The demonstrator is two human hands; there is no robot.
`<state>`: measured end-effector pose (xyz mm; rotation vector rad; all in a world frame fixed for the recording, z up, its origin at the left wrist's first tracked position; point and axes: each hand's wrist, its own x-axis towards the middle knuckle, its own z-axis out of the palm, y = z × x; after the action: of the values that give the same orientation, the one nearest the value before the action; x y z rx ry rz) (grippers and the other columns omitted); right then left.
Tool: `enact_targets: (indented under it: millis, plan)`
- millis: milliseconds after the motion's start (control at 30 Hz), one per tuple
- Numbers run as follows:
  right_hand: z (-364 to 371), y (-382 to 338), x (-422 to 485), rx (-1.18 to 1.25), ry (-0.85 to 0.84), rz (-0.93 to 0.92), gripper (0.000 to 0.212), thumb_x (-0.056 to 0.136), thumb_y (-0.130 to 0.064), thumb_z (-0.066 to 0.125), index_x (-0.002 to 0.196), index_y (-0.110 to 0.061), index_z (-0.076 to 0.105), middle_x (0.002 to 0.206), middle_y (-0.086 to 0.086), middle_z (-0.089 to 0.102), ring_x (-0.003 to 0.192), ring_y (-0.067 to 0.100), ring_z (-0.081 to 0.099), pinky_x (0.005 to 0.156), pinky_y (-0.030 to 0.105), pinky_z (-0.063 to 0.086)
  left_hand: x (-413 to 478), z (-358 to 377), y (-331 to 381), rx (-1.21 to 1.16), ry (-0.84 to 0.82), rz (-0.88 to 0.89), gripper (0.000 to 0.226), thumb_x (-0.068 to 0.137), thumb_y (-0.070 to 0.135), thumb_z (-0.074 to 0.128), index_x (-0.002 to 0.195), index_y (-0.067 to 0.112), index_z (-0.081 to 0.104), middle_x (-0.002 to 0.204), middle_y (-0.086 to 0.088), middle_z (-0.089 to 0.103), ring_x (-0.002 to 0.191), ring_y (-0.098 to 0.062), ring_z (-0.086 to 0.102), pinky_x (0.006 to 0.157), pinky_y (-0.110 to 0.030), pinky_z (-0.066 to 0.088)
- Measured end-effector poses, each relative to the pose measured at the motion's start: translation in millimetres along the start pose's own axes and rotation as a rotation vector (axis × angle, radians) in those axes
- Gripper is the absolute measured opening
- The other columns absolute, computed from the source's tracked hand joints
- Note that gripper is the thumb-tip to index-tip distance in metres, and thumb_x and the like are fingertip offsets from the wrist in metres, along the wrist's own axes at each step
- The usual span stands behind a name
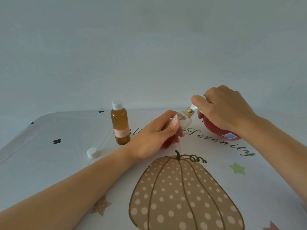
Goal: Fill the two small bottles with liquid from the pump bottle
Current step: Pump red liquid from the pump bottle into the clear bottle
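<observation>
Left hand [154, 138]: it grips the open small bottle [184, 119], thumb across the front and fingers curled round the lower half, lifting it above the desk [49, 163].
Open small bottle: clear, tilted, its threaded neck pointing up and toward the right edge; there is a little reddish colour low down under the fingers, but I cannot tell how full it is.
Right hand [226, 108]: it is curled down over the top of the pump bottle [216, 131], knuckles up; the pump head is hidden under the palm, so it seems to be pressing, though I can't be sure.
Pump bottle: round and red-orange with a small label low on its side, it stands toward the far right corner of the desk.
Nozzle [194, 107]: white, it sticks out from under the right hand with its tip at the mouth of the open small bottle.
Capped small bottle [120, 125]: upright near the far edge, left of the hands and apart from them, it is filled with amber liquid and has a white screw cap and a pale label.
Loose cap [92, 153]: white, it lies on the desk nearer the left edge, just in front of the capped small bottle.
Cloth [265, 180]: pale, it covers the desk and is printed with a dotted pumpkin [182, 196], stars and script lettering.
</observation>
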<state>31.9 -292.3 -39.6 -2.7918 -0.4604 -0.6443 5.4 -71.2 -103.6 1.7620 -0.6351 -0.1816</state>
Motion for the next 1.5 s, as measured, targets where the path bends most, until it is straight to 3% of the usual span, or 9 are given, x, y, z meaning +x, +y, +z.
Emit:
enact_targets:
  millis: [167, 267, 400, 467, 600, 800, 1000, 1267, 1500]
  plan:
    - [-8, 2, -6, 0.009, -0.061, -0.053, 0.075, 0.096, -0.058, 0.018, 0.077, -0.006, 0.068, 0.071, 0.001, 0.069, 0.074, 0.032, 0.061, 0.081, 0.044, 0.052, 0, 1, -2, -0.029, 0.005, 0.011, 0.024, 0.113, 0.046, 0.041, 0.121, 0.034, 0.06, 0.114, -0.01, 0.072, 0.096, -0.019, 0.07, 0.078, -0.028, 0.053]
    - [-21, 6, -7, 0.125, -0.252, 0.049, 0.075, 0.103, -0.074, 0.01, 0.094, -0.027, 0.068, 0.087, -0.008, 0.069, 0.083, 0.018, 0.063, 0.08, 0.038, 0.046, 0, 0, -2, -0.032, 0.014, 0.013, 0.024, 0.113, 0.047, 0.041, 0.118, 0.035, 0.06, 0.115, -0.009, 0.072, 0.096, -0.018, 0.07, 0.077, -0.028, 0.053]
    - [-26, 13, -6, 0.092, -0.377, 0.096, 0.093, 0.082, -0.097, -0.009, 0.115, -0.054, 0.066, 0.094, -0.018, 0.069, 0.091, 0.006, 0.064, 0.087, 0.039, 0.045, 0, 0, -3, -0.021, 0.015, -0.014, 0.026, 0.112, 0.049, 0.042, 0.12, 0.032, 0.06, 0.115, -0.007, 0.072, 0.096, -0.017, 0.071, 0.079, -0.027, 0.054]
    - [-20, 16, -6, 0.072, -0.308, 0.075, 0.101, 0.078, -0.099, -0.008, 0.099, -0.041, 0.073, 0.082, -0.018, 0.069, 0.08, 0.009, 0.065, 0.085, 0.04, 0.047, 0, 0, -3, -0.012, 0.015, -0.017, 0.027, 0.112, 0.051, 0.042, 0.12, 0.033, 0.06, 0.114, -0.004, 0.072, 0.096, -0.016, 0.071, 0.08, -0.027, 0.053]
    - [-12, 10, -6, 0.079, -0.143, 0.052, 0.087, 0.092, -0.087, 0.012, 0.047, -0.023, 0.048, 0.041, -0.012, 0.044, 0.048, 0.017, 0.045, 0.064, 0.035, 0.036, 0, 0, -4, 0.005, 0.024, -0.012, 0.028, 0.11, 0.055, 0.042, 0.123, 0.037, 0.059, 0.113, 0.0, 0.073, 0.099, -0.019, 0.072, 0.082, -0.029, 0.055]
    - [-10, 10, -3, 0.126, -0.105, 0.087, 0.097, 0.087, -0.096, 0.02, 0.06, -0.022, 0.076, 0.05, -0.008, 0.063, 0.053, 0.014, 0.059, 0.063, 0.032, 0.038, 0, 0, -2, 0.041, 0.031, -0.002, 0.035, 0.109, 0.057, 0.042, 0.133, 0.036, 0.056, 0.115, 0.006, 0.073, 0.104, -0.019, 0.074, 0.083, -0.029, 0.056]
    - [-13, 4, -4, 0.176, -0.117, 0.109, 0.063, 0.103, -0.049, 0.045, 0.058, -0.017, 0.075, 0.049, -0.016, 0.06, 0.049, 0.015, 0.049, 0.061, 0.032, 0.036, -1, 1, -1, 0.068, 0.016, 0.006, 0.035, 0.108, 0.056, 0.042, 0.13, 0.035, 0.058, 0.111, 0.007, 0.073, 0.101, -0.017, 0.074, 0.086, -0.03, 0.058]
    - [-18, -2, -7, 0.188, -0.162, 0.118, 0.091, 0.087, -0.088, 0.023, 0.065, -0.019, 0.078, 0.036, -0.016, 0.048, 0.039, 0.002, 0.049, 0.063, 0.034, 0.033, 0, -1, -4, 0.036, 0.021, 0.006, 0.031, 0.111, 0.05, 0.041, 0.128, 0.031, 0.06, 0.115, -0.002, 0.073, 0.099, -0.019, 0.073, 0.082, -0.029, 0.055]
    - [-14, 0, -7, 0.145, -0.138, 0.099, 0.087, 0.09, -0.088, 0.031, 0.063, -0.02, 0.078, 0.039, -0.012, 0.053, 0.046, 0.016, 0.053, 0.063, 0.034, 0.037, -1, -2, -2, -0.007, 0.007, -0.017, 0.034, 0.116, 0.041, 0.035, 0.128, 0.025, 0.062, 0.114, -0.014, 0.069, 0.09, -0.018, 0.068, 0.075, -0.03, 0.051]
